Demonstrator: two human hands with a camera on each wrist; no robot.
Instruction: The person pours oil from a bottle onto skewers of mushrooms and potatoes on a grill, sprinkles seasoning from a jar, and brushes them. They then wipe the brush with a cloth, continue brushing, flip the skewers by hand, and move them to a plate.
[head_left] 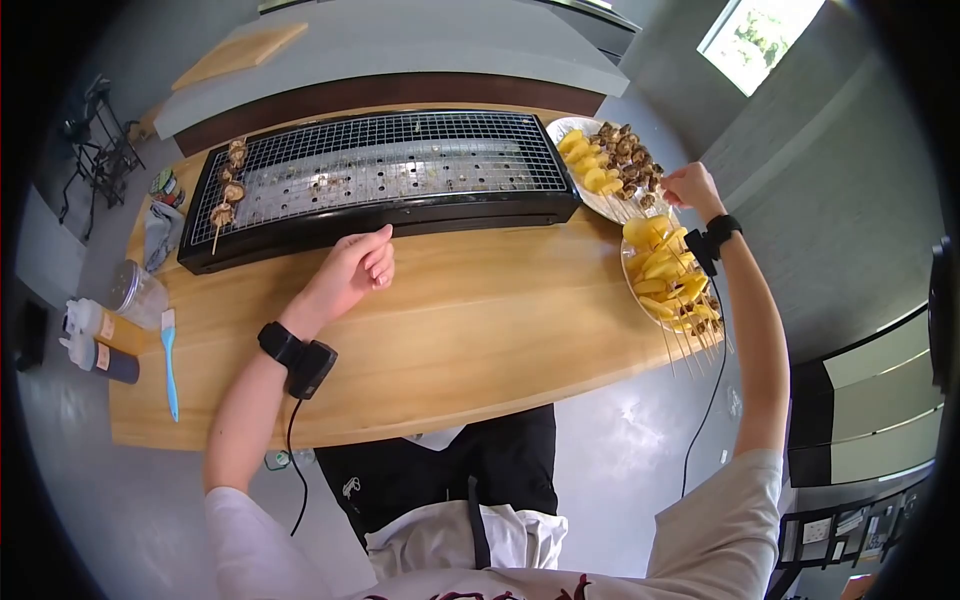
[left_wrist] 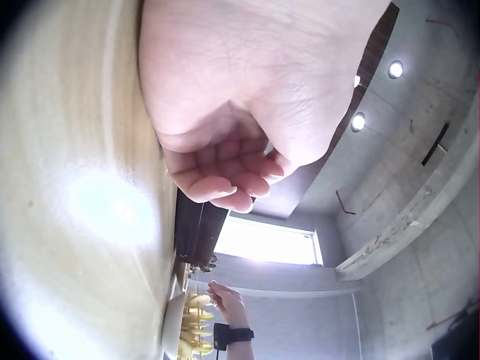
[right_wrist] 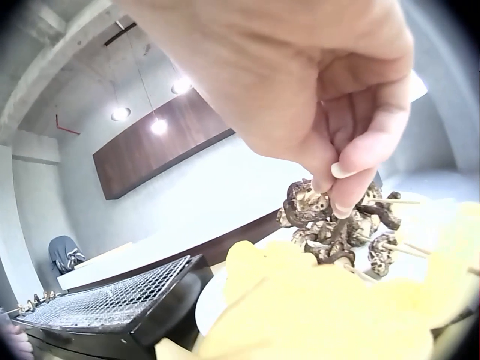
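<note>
My right hand is over the far plate at the right, its thumb and fingertips pinching a mushroom skewer among several brown ones. Beside these mushrooms on the same plate lie yellow potato-like slices on skewers. A nearer plate holds more yellow skewers, with sticks jutting over the table edge. My left hand rests on the table in front of the grill, fingers loosely curled and holding nothing. One mushroom skewer lies across the left end of the grill's wire mesh.
The long black grill spans the table's far side. To the left are two squeeze bottles, a glass jar, a blue brush, a grey cloth and small jars. A grey counter stands behind.
</note>
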